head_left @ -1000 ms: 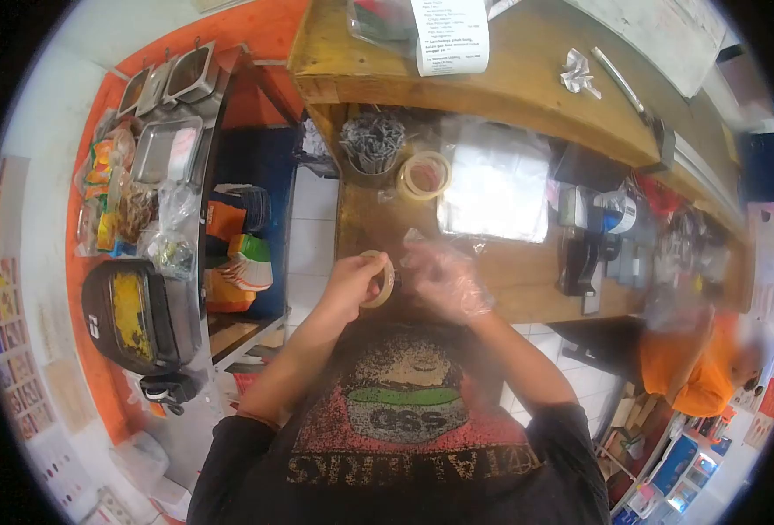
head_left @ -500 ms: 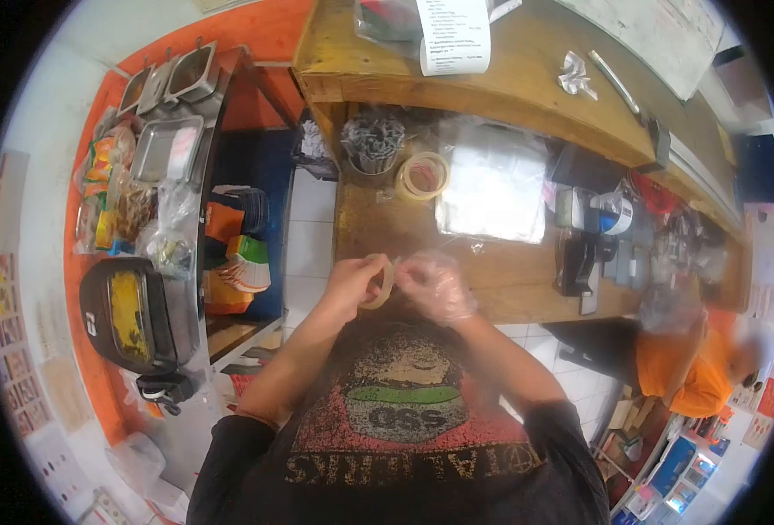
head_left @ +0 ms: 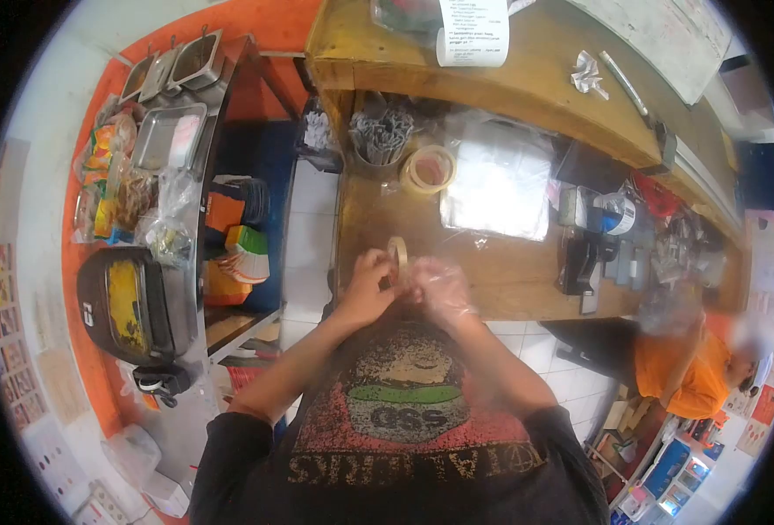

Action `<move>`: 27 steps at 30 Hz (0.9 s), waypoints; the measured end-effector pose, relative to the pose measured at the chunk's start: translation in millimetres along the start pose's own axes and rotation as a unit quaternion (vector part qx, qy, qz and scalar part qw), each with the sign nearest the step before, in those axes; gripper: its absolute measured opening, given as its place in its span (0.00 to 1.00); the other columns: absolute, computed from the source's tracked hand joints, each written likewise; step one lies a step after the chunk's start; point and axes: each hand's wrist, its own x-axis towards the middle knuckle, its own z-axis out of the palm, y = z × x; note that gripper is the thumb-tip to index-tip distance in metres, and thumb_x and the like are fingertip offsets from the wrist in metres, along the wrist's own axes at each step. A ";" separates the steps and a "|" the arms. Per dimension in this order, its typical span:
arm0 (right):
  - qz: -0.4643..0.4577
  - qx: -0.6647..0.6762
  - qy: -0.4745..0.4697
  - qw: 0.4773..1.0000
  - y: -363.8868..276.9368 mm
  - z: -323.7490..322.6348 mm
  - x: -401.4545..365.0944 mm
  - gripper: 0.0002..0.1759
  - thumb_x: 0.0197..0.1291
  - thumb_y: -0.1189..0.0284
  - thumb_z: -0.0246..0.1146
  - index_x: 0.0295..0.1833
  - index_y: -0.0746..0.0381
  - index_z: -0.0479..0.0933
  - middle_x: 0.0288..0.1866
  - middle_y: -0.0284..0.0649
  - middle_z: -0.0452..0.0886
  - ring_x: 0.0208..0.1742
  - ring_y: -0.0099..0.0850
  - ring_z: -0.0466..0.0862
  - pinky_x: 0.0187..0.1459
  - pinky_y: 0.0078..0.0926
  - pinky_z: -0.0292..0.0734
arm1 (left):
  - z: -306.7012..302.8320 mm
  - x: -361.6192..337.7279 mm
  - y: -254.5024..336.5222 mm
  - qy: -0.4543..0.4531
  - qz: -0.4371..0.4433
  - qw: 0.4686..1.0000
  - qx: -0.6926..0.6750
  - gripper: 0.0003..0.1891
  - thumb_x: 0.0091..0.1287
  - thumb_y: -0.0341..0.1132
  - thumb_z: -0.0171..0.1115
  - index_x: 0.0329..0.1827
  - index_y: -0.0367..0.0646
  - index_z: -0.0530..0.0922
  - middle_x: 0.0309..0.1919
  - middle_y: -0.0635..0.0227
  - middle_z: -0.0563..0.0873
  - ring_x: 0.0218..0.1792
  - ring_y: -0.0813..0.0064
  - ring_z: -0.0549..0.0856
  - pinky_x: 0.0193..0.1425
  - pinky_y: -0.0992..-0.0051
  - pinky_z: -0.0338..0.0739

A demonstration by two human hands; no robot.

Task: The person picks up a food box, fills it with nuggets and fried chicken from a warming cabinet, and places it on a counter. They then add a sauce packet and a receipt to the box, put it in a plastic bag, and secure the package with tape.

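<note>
My left hand point(head_left: 369, 287) is bare and closed on a narrow roll of tape point(head_left: 402, 255), held upright on edge above the front of the wooden table. Close beside it, my right hand point(head_left: 444, 287) wears a clear plastic glove. Its fingers are pinched together next to the roll; whatever is between them is too small to make out. Farther back on the table lie more tape rolls point(head_left: 429, 169) and a stack of clear plastic sheets or bags point(head_left: 496, 188).
A metal cup point(head_left: 378, 140) of grey bundled pieces stands at the back left. A receipt point(head_left: 474, 35) hangs from the wooden shelf point(head_left: 527, 66). Steel trays point(head_left: 170, 138) and a black appliance point(head_left: 124, 306) sit on the left counter. A person in orange point(head_left: 689, 376) is at right.
The tape roll has turned upright and risen a little, and my left fingers have shifted lower on it. My right hand has moved slightly down, still beside the roll.
</note>
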 end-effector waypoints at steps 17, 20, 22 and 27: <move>-0.234 -0.300 0.054 0.923 112.1 -39.9 86.0 0.10 0.59 0.69 0.62 0.36 0.65 0.81 0.29 0.38 0.83 0.30 0.29 0.81 0.35 0.32 0.76 | 17.0 0.6 -48.6 0.051 0.004 0.998 0.048 0.11 0.68 0.35 0.66 0.49 0.38 0.84 0.37 0.55 0.80 0.40 0.53 0.84 0.46 0.63 0.77; -0.201 -0.352 0.031 0.914 97.2 -45.3 87.5 0.10 0.60 0.69 0.61 0.34 0.64 0.81 0.27 0.38 0.83 0.28 0.30 0.80 0.34 0.32 0.75 | 20.5 9.4 -51.8 0.080 0.019 0.995 0.058 0.10 0.68 0.33 0.65 0.48 0.39 0.86 0.37 0.55 0.81 0.40 0.53 0.84 0.46 0.62 0.77; -0.194 -0.320 0.042 0.926 95.4 -48.2 90.7 0.10 0.60 0.69 0.60 0.31 0.63 0.80 0.25 0.38 0.81 0.27 0.29 0.78 0.31 0.31 0.74 | 22.1 14.4 -58.5 0.096 0.024 0.994 0.046 0.10 0.68 0.31 0.65 0.48 0.39 0.86 0.36 0.56 0.81 0.39 0.54 0.84 0.45 0.63 0.77; -0.029 -0.061 0.106 0.992 57.8 -25.4 66.2 0.12 0.59 0.67 0.60 0.25 0.60 0.77 0.21 0.36 0.76 0.22 0.26 0.73 0.24 0.31 0.67 | 22.3 22.3 -61.1 0.086 0.081 0.988 0.096 0.11 0.66 0.29 0.64 0.50 0.40 0.86 0.38 0.57 0.82 0.41 0.55 0.84 0.46 0.64 0.78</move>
